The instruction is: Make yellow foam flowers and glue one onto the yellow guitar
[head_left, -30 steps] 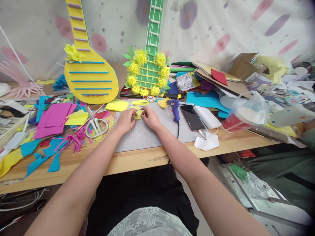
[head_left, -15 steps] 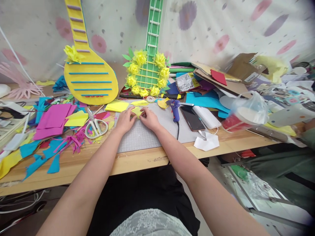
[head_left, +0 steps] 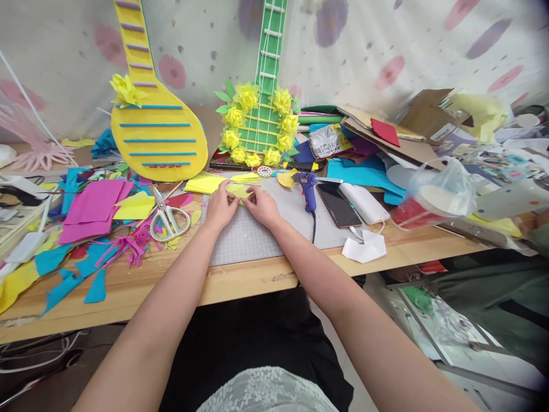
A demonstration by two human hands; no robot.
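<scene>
A small piece of yellow paper (head_left: 239,190) lies between my two hands over the grey cutting mat (head_left: 244,240). My left hand (head_left: 221,206) pinches its left side, fingers curled. From the right, my right hand (head_left: 261,205) grips the near edge with thumb and fingertips. Parts of the paper are hidden by the fingers. Just behind my left hand sits a stack of yellow paper sheets (head_left: 205,182). White-handled scissors (head_left: 168,217) rest to the left, and a blue glue gun (head_left: 307,191) lies on the mat to the right.
A yellow paper guitar (head_left: 160,137) and a green one with yellow flowers (head_left: 266,123) lean at the back. Coloured paper scraps (head_left: 92,212) cover the left side. A phone (head_left: 339,206), power bank (head_left: 364,204) and bagged red cup (head_left: 422,209) stand right. A person's green-clad leg (head_left: 484,309) shows at far right.
The view has shifted slightly, so things on the table sit a little further right. Both hands stay on the yellow paper, with only a small change in the fingers.
</scene>
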